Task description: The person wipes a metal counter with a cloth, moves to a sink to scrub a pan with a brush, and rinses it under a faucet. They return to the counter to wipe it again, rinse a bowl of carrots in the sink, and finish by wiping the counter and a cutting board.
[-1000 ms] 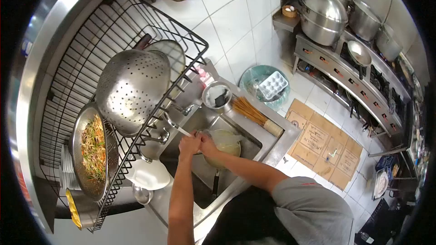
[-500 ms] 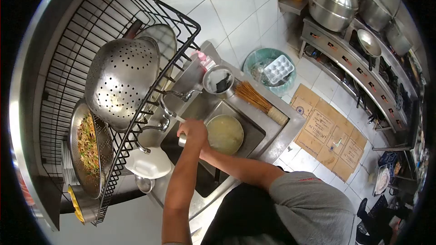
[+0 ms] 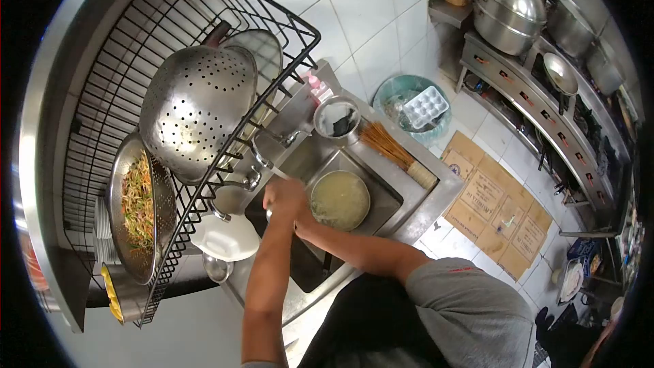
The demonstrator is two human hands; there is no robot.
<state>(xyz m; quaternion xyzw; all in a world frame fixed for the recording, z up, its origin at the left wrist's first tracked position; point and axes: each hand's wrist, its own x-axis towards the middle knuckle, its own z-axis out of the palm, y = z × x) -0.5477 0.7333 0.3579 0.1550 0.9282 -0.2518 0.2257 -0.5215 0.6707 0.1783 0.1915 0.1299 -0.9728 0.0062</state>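
Observation:
My left hand [image 3: 285, 197] is closed beneath the end of a pale spout [image 3: 277, 172] over the sink. A sliver of shiny metal shows at its lower edge, too little to name. Crossing under the left wrist, my right hand [image 3: 306, 225] has its fingers hidden. Just right of both hands, a round pan [image 3: 340, 200] of cloudy yellowish liquid sits in the sink basin [image 3: 388, 197]. A dark handle [image 3: 327, 263] shows below the pan.
A black wire rack [image 3: 102, 109] holds a steel colander [image 3: 197, 105] and a perforated bowl of shredded vegetables [image 3: 139, 204]. Beside the sink are a white container [image 3: 228, 237], a metal pot [image 3: 336, 119] and a stick brush [image 3: 392, 150]. Flattened cardboard [image 3: 494, 197] covers floor tiles.
My left hand has turned slightly, and less of the shiny metal at its edge shows. The whole view has shifted a little.

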